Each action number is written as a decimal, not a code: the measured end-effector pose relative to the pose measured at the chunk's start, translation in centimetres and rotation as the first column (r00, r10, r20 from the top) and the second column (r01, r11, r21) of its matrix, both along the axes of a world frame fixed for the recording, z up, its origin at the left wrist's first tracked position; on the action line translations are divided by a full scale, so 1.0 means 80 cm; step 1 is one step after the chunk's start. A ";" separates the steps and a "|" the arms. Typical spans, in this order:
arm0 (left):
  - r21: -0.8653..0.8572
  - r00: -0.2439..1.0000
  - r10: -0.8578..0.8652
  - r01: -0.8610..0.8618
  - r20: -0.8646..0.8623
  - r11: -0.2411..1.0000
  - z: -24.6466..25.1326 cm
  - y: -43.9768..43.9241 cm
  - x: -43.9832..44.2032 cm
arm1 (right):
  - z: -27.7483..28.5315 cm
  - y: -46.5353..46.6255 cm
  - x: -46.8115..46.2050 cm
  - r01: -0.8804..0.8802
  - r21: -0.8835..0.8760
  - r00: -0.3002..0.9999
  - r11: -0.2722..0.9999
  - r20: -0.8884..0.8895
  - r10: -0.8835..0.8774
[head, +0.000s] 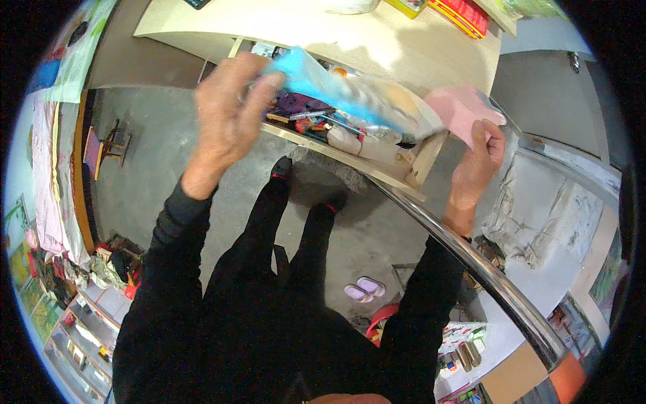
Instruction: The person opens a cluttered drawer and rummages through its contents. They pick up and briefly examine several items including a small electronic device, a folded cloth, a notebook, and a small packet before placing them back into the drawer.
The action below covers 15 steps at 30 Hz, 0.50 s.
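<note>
My left hand [229, 108] grips the blue end of a plastic bag [348, 93], partly clear and blurred by motion. The bag stretches to the right above an open wooden drawer [328, 150]. Between thumb and fingers, my right hand [479, 156] holds a pink cloth-like piece [462, 111] beside the drawer's right end. Where the bag's right end and the pink piece meet, I cannot tell whether they are joined. Below the bag, the drawer holds a purple item [298, 103], a white roll-like item [344, 140] and several mixed small things, some hidden by the bag.
The drawer belongs to a pale wooden desk [323, 25] with a red-and-yellow box [462, 17] on top. A chrome pole [454, 247] slants from the drawer's front to the lower right. Lilac slippers [364, 289] lie on the concrete floor; a small folding stool [103, 149] stands left.
</note>
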<state>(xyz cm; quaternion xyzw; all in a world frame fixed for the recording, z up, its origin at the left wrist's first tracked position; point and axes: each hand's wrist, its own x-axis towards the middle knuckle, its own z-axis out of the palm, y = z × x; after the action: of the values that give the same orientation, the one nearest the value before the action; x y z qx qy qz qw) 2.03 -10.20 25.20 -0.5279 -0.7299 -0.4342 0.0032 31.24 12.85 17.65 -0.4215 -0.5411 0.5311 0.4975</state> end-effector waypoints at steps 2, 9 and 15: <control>0.065 0.989 0.121 -0.127 0.088 0.990 0.028 -0.013 -0.007 | 0.000 -0.004 0.001 -0.024 -0.047 0.996 0.999 -0.090 0.019; 0.065 0.891 0.334 -0.370 0.309 0.927 0.092 -0.025 0.032 | 0.005 -0.010 -0.001 -0.096 -0.105 0.975 0.990 -0.209 0.072; -0.027 0.807 -0.011 0.033 0.591 0.999 -0.022 0.046 0.035 | 0.015 -0.016 -0.009 -0.210 -0.112 0.939 0.971 -0.301 0.168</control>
<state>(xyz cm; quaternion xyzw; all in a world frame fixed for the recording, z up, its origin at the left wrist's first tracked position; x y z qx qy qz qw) 4.79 -6.56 23.48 -0.3752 -0.6964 -0.5634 -0.2384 30.55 11.58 18.86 -0.3198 -0.4613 0.6695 0.4864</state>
